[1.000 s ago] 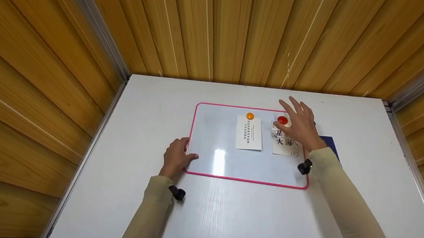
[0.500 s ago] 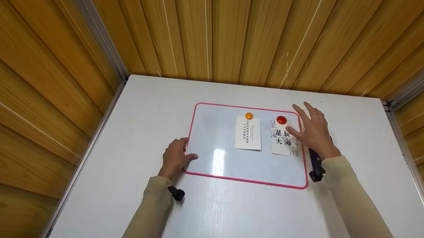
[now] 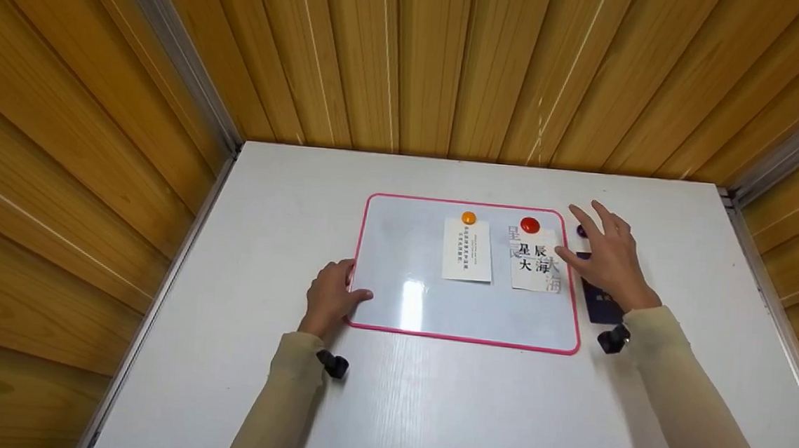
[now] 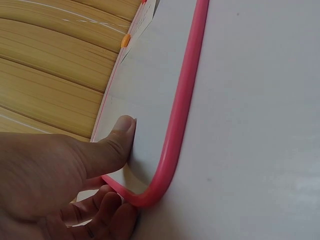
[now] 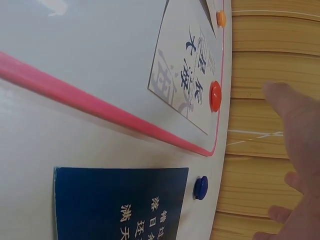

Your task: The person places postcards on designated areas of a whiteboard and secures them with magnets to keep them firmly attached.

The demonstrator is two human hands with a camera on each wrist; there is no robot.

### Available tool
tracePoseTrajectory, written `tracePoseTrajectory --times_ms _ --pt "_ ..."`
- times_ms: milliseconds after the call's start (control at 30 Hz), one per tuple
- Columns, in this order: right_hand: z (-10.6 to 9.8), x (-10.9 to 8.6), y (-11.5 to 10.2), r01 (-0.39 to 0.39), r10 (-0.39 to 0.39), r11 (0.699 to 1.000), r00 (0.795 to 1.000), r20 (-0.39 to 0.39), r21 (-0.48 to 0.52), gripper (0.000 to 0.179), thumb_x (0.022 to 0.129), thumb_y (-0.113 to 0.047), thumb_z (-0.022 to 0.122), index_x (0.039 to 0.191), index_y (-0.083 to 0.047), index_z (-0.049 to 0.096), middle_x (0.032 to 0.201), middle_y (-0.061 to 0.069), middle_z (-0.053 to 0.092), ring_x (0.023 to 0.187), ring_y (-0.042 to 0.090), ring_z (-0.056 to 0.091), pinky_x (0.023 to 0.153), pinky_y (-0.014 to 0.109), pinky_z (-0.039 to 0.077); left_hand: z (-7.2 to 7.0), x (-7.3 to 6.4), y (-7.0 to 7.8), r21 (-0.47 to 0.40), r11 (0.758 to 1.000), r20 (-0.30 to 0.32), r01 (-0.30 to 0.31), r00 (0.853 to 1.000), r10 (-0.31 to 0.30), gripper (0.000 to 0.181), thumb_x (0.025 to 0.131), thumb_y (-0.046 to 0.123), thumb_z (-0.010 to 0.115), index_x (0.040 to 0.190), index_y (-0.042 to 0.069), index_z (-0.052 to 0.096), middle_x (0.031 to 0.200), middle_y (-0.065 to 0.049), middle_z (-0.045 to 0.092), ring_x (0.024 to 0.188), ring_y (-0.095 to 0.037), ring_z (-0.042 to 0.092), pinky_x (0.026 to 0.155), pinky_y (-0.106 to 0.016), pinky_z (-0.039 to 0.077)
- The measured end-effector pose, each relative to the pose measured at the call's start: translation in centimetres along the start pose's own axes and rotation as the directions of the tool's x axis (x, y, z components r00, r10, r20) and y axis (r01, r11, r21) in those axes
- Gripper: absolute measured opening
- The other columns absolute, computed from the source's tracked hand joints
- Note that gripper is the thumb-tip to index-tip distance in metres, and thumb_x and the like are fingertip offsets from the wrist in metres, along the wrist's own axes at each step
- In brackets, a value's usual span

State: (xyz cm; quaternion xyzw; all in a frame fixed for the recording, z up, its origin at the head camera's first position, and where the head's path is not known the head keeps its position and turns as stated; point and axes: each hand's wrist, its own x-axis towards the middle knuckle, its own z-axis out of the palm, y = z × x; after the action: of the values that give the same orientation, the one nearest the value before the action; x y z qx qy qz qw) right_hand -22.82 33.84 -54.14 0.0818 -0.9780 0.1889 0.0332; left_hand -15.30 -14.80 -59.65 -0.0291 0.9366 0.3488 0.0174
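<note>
A whiteboard (image 3: 397, 252) with a pink frame lies on the white table. My left hand (image 3: 330, 295) grips its left edge, thumb on top and fingers curled at the rim in the left wrist view. An orange magnet (image 3: 469, 217) sits at the top of a white card (image 3: 468, 253) on the board. A red magnet (image 3: 529, 225) sits at the top of a second card (image 3: 529, 281) with large characters. My right hand (image 3: 611, 260) hovers with spread fingers past the board's right edge, holding nothing. Below it lies a dark blue card (image 5: 110, 200), partly hidden in the head view.
A blue magnet (image 5: 201, 187) lies on the table just beyond the dark blue card's top end. Wood-look panels (image 3: 428, 64) stand behind the table (image 3: 429, 409) and along both sides. Small black cameras are strapped to both wrists.
My right hand has moved right, from over the red magnet to over the dark blue card, uncovering the second card. The left hand, board and both magnets on it have stayed put.
</note>
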Motion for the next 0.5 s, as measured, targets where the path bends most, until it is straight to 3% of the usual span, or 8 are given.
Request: tracePoseTrajectory --times_ms 500 --pt "-0.1 -2.1 2.2 -0.081 0.081 0.997 0.997 0.018 -0.004 0.091 0.092 -0.042 0.075 0.164 -0.025 0.023 0.168 0.023 0.009 0.145 0.058 0.013 0.109 0.078 0.015 0.0 -0.1 0.1 0.015 1.000 0.002 0.005 1.000 -0.005 0.074 0.080 0.027 0.090 0.141 0.002 0.058 0.101 -0.009 0.063 0.089 -0.025 0.059 0.080 -0.045 0.051"
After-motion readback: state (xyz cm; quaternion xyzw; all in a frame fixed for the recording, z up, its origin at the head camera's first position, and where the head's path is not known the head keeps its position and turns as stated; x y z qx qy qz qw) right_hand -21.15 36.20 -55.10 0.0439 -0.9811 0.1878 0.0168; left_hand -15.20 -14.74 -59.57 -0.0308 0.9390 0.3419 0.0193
